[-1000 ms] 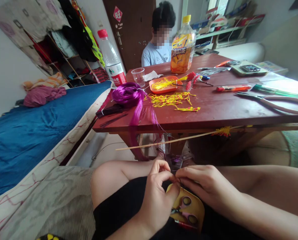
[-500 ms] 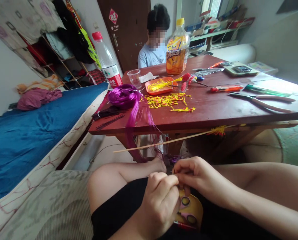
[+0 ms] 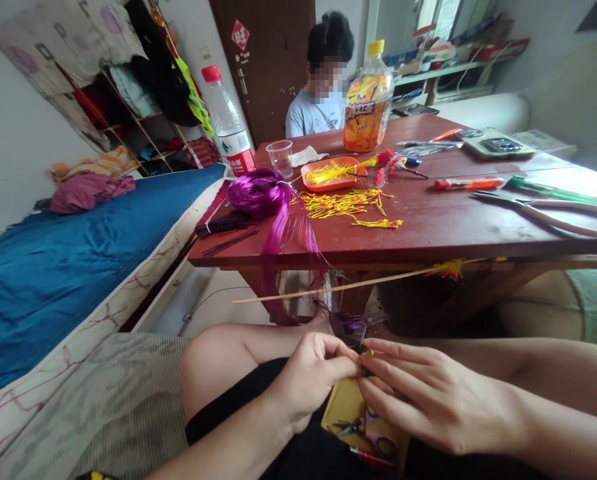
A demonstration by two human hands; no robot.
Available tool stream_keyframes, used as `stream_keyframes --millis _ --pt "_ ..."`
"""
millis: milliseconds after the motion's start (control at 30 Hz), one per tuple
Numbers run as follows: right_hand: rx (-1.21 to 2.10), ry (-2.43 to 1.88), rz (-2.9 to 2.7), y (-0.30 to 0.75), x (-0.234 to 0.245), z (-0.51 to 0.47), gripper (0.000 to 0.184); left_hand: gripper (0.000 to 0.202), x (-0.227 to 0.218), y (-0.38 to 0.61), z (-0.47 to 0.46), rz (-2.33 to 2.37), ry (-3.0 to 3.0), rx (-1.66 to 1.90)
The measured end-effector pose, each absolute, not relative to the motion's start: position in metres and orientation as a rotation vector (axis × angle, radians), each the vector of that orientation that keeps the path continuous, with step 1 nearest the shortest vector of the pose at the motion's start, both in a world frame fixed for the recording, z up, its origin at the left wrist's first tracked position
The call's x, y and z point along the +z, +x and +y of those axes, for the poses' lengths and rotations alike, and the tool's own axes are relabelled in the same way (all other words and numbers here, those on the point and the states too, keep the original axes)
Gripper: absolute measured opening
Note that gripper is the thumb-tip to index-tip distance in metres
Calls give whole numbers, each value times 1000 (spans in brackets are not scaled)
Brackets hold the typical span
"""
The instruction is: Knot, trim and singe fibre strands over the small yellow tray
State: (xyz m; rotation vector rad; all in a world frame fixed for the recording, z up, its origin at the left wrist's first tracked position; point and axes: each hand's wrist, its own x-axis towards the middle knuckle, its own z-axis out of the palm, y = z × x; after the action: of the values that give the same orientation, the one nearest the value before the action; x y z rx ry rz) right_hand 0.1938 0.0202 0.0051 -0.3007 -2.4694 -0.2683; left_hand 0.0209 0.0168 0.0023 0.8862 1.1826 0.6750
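Observation:
Over my lap, my left hand [image 3: 314, 373] is closed in a pinch, its fingertips meeting those of my right hand [image 3: 428, 393]. The fingers of my right hand are long and pressed together, bent at the tips. A tiny yellow bit shows between the right fingers; whatever else they hold is hidden. Below the hands lies a yellow tray [image 3: 342, 399] with a pair of scissors [image 3: 381, 441] in it, partly covered by my right hand. Ahead, a thin wooden stick [image 3: 328, 288] with yellow-red tufts at its right end lies along the table's front edge.
On the red table [image 3: 398, 247] are purple thread [image 3: 258, 193], yellow knotted cords [image 3: 343, 203], an orange dish [image 3: 335, 183], pliers [image 3: 533, 207], a red-handled knife [image 3: 468, 184] and two bottles. Opposite sits a person [image 3: 318, 113]. A bed [image 3: 88, 267] is at left.
My left hand has turned from a fist-like grip to a flatter pinch. My right hand's fingers have straightened and lowered over the tray. The view has shifted slightly left.

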Motion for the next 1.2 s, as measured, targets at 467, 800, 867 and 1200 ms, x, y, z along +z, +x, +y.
stream_keyframes --millis 467,800,867,1200 --pt "1432 -1157 -1852 175 4 29 22 19 -8 17 -3 1207 2259 1101" --pt "640 -780 -2288 183 9 23 19 11 9 15 7 1239 1689 795" --pt "43 -433 -2449 188 12 19 25 4 10 17 11 1212 1075 674" --pt "542 -811 -2279 182 12 20 33 8 4 21 3 1181 1322 862"
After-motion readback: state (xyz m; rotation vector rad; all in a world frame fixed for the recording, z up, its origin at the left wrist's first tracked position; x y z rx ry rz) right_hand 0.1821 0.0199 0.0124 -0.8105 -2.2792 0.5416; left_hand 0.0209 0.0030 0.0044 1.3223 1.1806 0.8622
